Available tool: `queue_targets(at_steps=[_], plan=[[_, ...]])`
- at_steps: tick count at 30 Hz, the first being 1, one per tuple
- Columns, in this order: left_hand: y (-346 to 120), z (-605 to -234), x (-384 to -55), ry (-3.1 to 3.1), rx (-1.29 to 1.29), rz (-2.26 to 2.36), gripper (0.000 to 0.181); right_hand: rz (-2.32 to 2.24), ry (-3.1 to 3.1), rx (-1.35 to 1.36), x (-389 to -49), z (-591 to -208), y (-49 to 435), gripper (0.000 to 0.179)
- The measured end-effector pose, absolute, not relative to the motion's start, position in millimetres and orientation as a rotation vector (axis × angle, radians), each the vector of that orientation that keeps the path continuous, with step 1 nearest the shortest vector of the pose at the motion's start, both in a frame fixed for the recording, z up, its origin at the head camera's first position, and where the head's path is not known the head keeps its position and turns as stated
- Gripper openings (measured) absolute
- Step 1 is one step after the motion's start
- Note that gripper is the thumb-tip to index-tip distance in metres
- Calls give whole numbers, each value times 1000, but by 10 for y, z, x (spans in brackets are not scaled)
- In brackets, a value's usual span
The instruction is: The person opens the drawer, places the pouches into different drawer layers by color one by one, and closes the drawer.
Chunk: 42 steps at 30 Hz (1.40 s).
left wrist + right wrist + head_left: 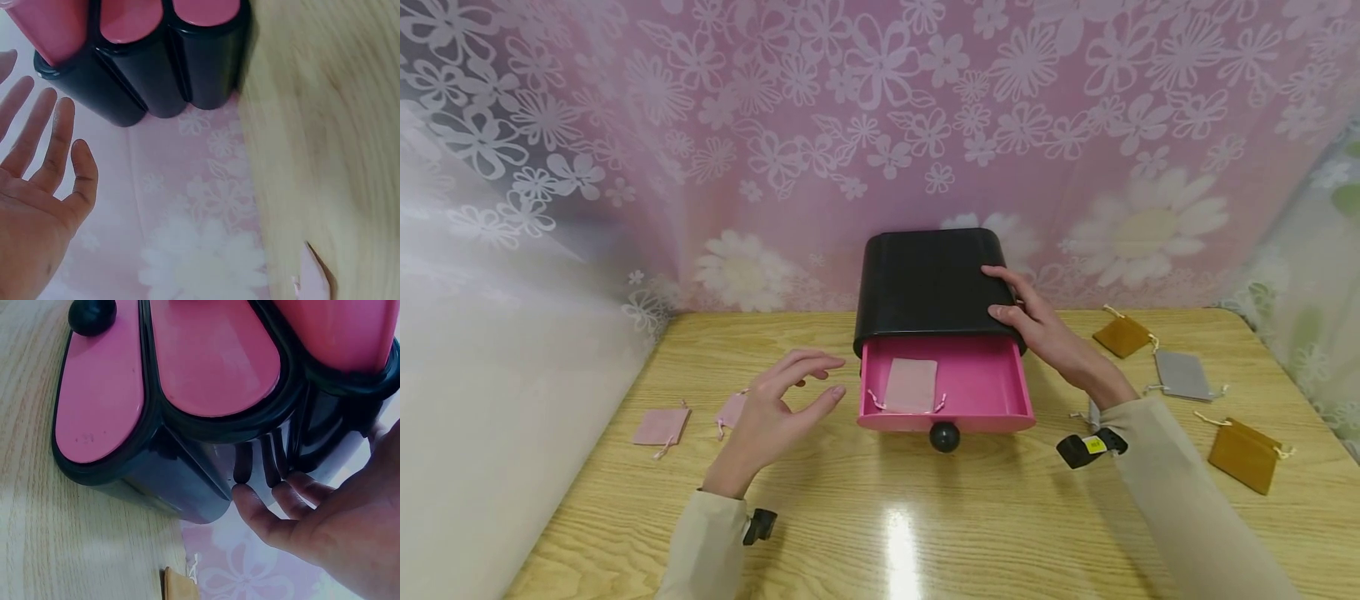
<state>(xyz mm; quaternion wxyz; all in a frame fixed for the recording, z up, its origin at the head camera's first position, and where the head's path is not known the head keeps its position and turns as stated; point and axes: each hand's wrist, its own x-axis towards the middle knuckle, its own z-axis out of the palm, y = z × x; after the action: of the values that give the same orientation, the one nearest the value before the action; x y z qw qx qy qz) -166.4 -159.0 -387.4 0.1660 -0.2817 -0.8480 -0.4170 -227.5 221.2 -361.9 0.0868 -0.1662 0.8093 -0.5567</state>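
Note:
A black cabinet [936, 279] with pink drawers stands at the back of the table. Its top drawer [981, 383] is pulled out, and a pale pink drawstring pouch [911, 385] lies flat in the left part. My right hand [1051, 329] rests on the cabinet's upper right edge, thumb on top; in the right wrist view its fingers [262, 515] touch the black side wall. Just left of the drawer my left hand [775, 412] hovers with nothing in it, fingers spread. Two lower drawers are pushed in, as the right wrist view shows.
Two pink pouches [661, 426] lie on the table [842, 517] to the left, one partly behind my left hand. To the right lie brown pouches [1246, 455] and a grey pouch [1182, 374]; another is mostly hidden by my right wrist. A flowered curtain [820, 167] hangs behind.

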Motion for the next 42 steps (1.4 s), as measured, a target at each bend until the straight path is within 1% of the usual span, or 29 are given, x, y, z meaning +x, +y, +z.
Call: queue_targets(at_steps=[9, 17, 30, 35, 42], plan=[[-1769, -3937, -1657, -2520, -705, -1145, 40, -1674, 2400, -490, -2261, -3609, 2207, 60], [-2047, -4023, -1706, -2723, -569, -1134, 37, -1681, 2395, -497, -2256, -3609, 2205, 60], [-2591, -4143, -1724, -2969, -524, -758, 38, -1682, 2408, -513, -2274, -3626, 2201, 61], [-2674, -4166, -1724, -3028, -487, -653, 39, -1670, 2418, -516, -2271, -3621, 2205, 60], [-2721, -4243, -1734, -3140, -404, -666, 36, -1668, 2416, -513, -2267, -3615, 2196, 60]])
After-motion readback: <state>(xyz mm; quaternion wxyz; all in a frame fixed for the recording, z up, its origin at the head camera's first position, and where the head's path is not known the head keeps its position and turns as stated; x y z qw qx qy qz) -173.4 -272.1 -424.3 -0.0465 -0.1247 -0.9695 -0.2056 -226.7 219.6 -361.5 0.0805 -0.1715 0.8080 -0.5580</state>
